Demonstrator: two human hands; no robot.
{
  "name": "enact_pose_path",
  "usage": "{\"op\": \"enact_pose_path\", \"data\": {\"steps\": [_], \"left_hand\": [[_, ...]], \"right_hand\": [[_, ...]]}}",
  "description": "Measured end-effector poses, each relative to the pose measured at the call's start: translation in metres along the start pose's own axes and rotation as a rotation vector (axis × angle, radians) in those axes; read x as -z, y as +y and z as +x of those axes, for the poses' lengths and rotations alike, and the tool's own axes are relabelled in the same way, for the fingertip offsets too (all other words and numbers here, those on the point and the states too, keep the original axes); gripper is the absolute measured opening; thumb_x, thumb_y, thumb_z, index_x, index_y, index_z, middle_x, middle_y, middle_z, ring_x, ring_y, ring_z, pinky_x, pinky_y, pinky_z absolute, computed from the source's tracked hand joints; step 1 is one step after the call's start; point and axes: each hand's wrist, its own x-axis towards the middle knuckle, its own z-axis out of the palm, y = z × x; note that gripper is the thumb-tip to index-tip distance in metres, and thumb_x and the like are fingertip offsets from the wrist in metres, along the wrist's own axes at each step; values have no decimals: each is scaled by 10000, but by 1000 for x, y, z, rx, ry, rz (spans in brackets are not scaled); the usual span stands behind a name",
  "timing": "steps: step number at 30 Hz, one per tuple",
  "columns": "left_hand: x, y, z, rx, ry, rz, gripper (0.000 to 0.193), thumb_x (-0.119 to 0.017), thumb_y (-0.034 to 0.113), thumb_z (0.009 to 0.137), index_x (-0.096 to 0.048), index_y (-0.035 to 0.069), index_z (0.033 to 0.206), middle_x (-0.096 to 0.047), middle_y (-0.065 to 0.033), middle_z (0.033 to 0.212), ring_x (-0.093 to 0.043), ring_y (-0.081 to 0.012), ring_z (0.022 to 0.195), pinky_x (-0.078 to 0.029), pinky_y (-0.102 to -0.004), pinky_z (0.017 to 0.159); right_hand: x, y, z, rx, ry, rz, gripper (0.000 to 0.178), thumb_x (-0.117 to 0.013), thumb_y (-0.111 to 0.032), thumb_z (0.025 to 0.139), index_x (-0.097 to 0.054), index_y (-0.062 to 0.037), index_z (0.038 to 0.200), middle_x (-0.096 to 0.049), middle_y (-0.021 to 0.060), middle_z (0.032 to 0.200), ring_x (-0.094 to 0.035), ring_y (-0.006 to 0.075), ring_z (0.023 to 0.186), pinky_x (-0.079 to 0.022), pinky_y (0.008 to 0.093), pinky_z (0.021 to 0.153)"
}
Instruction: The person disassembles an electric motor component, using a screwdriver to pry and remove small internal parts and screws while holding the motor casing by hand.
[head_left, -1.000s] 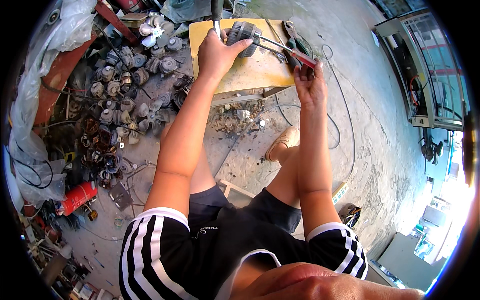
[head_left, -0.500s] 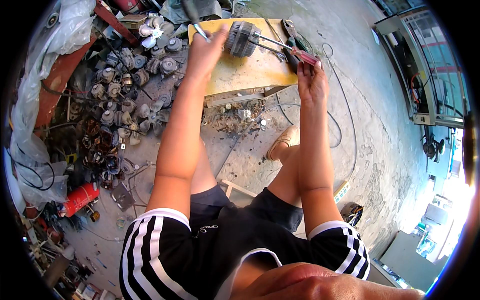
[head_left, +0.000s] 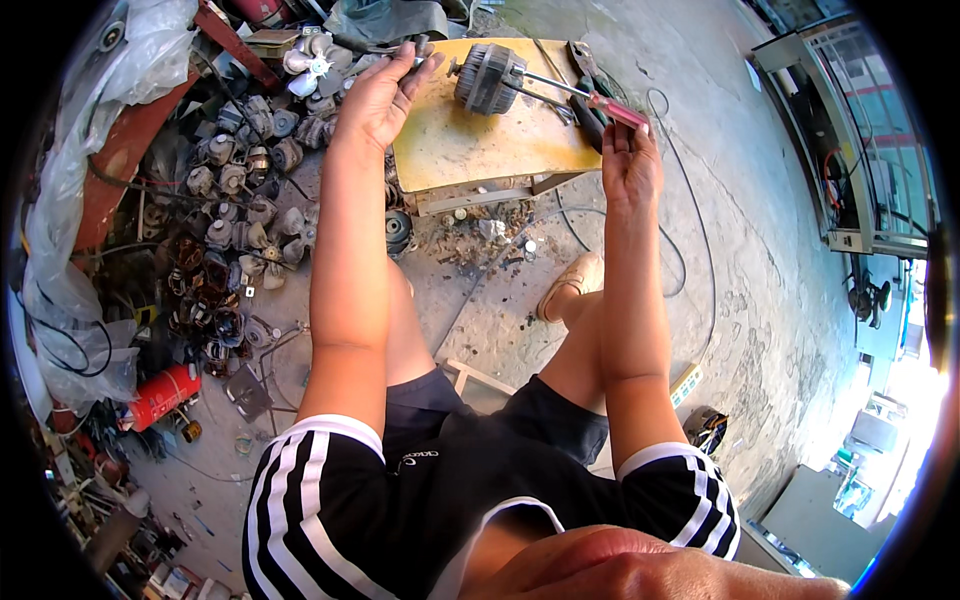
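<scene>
A grey finned electric motor [head_left: 488, 78] lies on its side on a small yellow-topped table [head_left: 470, 160]. My right hand [head_left: 632, 165] holds a screwdriver [head_left: 618, 111] by its translucent red handle, and its shaft reaches left to the motor's right end. Left of the motor, over the table's left edge, is my left hand [head_left: 378, 100], palm turned up. Its fingers curl loosely around a hammer [head_left: 420, 50], mostly hidden by the fingers. Beyond the screwdriver lie dark-handled pliers [head_left: 582, 62] and another dark-handled tool [head_left: 588, 120].
Many used motors [head_left: 235, 180] and fan blades [head_left: 310, 62] are heaped on the floor at left. A red cylinder [head_left: 165, 395] lies nearer. Cable [head_left: 700, 230] runs across the concrete floor, and a metal-framed cabinet [head_left: 850, 150] stands at right.
My left hand has swung left, away from the motor, and its palm has turned up. My right hand with the screwdriver has shifted slightly, the shaft still at the motor.
</scene>
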Motion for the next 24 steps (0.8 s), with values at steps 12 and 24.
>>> {"op": "enact_pose_path", "data": {"steps": [12,24], "left_hand": [[-30,-12,-12,-278,98,558,420,-697,132,860,-575,35,1251,-647,-52,1058,-626,-126,964,-530,-229,838],[-29,-21,0,-570,172,1020,363,-744,199,824,-676,95,1165,-684,-15,1008,-579,-60,880,-464,-230,801]], "right_hand": [[-1,2,-4,6,24,-11,337,-550,-240,965,-482,-171,1288,-551,48,1205,-543,189,1074,-387,397,945],[-12,0,-15,-77,169,60,250,-630,-256,922,-544,-128,1120,-619,16,1020,-585,121,908,-449,348,810]]}}
